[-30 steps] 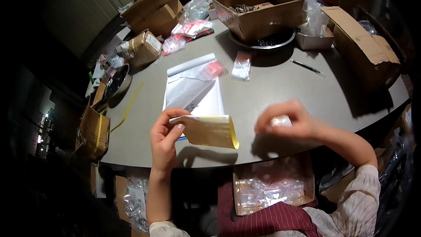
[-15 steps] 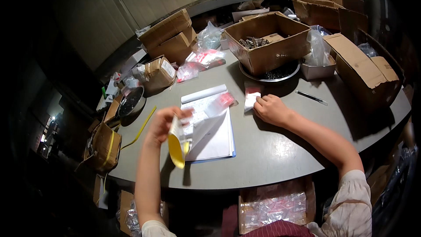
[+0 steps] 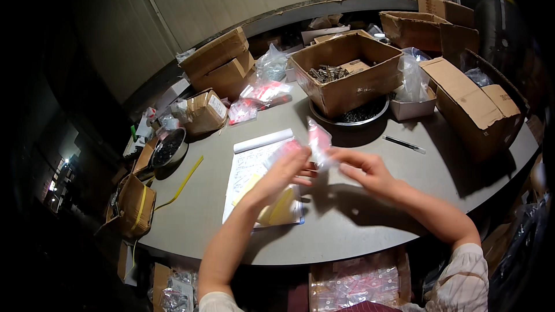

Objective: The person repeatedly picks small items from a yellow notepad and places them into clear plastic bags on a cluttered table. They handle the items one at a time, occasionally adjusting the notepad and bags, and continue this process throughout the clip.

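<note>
Between my hands a small clear plastic bag with pink in it (image 3: 318, 138) is held up off the table, blurred by motion. My right hand (image 3: 370, 172) pinches its lower end between thumb and fingers. My left hand (image 3: 286, 172) reaches in from the other side, fingers stretched out and somewhat apart, close to the bag; whether they touch it I cannot tell. Under that hand lies a notepad with handwritten pages (image 3: 245, 164) on a blue-edged board. A yellow-backed sheet (image 3: 280, 208) rests on it. Another pink-and-clear bag (image 3: 278, 151) is partly hidden behind my left hand.
Beyond my hands, a cardboard box of metal parts (image 3: 347, 75) sits on a metal bowl of dark pieces (image 3: 376, 112). A pen (image 3: 403, 144) lies right, near a large carton (image 3: 468, 104). Pink bags (image 3: 260, 98), a yellow strap (image 3: 184, 182) and another bowl (image 3: 169, 147) are left.
My left hand has let go of the lifted yellow-backed sheet, which now lies on the pad, and moved right. My right hand has raised the small plastic bag off the table.
</note>
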### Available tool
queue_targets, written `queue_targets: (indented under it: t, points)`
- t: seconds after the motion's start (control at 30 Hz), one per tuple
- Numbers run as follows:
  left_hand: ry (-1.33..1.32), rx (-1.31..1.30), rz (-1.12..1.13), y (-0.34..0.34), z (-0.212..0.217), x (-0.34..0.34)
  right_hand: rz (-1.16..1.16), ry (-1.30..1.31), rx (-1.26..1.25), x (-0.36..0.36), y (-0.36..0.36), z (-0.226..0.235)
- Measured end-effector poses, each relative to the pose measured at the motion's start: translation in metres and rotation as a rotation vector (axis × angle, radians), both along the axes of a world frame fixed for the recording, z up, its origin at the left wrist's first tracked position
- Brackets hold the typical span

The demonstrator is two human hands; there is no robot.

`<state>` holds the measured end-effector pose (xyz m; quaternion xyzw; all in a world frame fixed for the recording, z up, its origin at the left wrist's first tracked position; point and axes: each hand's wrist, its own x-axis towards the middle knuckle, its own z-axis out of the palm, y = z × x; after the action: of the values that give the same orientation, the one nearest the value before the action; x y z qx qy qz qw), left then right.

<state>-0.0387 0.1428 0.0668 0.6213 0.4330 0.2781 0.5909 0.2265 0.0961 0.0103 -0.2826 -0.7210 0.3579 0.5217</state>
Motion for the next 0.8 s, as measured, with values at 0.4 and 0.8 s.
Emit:
queue_targets:
  t: [0.4,0.8]
  points:
    - [-0.092,-0.137,-0.256,-0.032,-0.017,0.044,0.038,-0.031,-0.51,0.045,0.009,0.043]
    - [-0.119,0.319,0.092,-0.025,-0.021,0.046,0.207,0.101,-0.76,0.048,-0.015,0.081]
